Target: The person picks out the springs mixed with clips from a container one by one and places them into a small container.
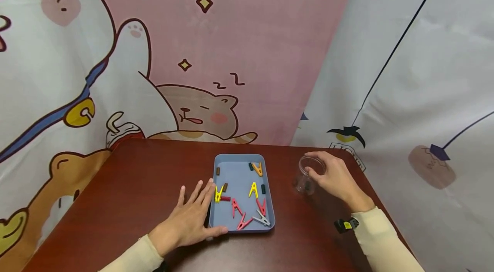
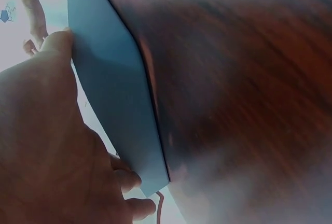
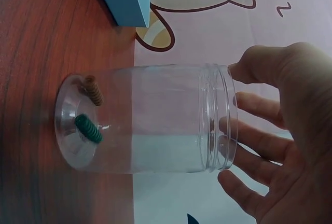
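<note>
In the head view my left hand (image 1: 189,216), fingers straight and spread, rests against the left side of a blue-grey tray (image 1: 236,173). Several clothespins lie in it: orange (image 1: 257,169), yellow (image 1: 253,189), pink (image 1: 236,207) and grey (image 1: 262,218), along with small brown, green and red ribbed pieces. To the tray's right, my right hand (image 1: 339,177) holds a clear jar (image 1: 302,179) by its rim, thumb and fingers around the mouth. The right wrist view shows the lidless jar upright on the table, a green ribbed piece (image 3: 88,128) and a brown ribbed piece (image 3: 93,90) at its bottom.
The dark reddish-brown wooden table (image 1: 154,173) extends on both sides of the tray. A printed cartoon curtain (image 1: 262,49) hangs behind its back edge. A dark watch (image 1: 346,225) is on the right wrist.
</note>
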Demonstrator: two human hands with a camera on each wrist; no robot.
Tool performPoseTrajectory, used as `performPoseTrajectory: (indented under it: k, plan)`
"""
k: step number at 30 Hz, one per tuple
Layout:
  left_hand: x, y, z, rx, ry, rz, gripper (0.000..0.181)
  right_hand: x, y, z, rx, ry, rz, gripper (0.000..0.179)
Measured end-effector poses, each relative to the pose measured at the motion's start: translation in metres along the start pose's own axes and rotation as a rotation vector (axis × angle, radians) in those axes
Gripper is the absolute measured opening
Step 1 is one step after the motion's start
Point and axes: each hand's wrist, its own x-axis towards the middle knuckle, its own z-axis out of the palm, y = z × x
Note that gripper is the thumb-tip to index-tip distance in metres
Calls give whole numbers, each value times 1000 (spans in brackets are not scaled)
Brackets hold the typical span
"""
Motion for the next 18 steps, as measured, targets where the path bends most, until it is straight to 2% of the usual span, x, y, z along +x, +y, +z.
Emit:
performPoseTrajectory:
  k: [9, 18]
  plan:
    - [0, 0, 1, -6, 0, 4, 137, 0, -2, -3, -24, -22, -12, 42]
    - [1, 1, -2, 26, -6, 8, 136, -1, -4, -3, -39, -21, -15, 35]
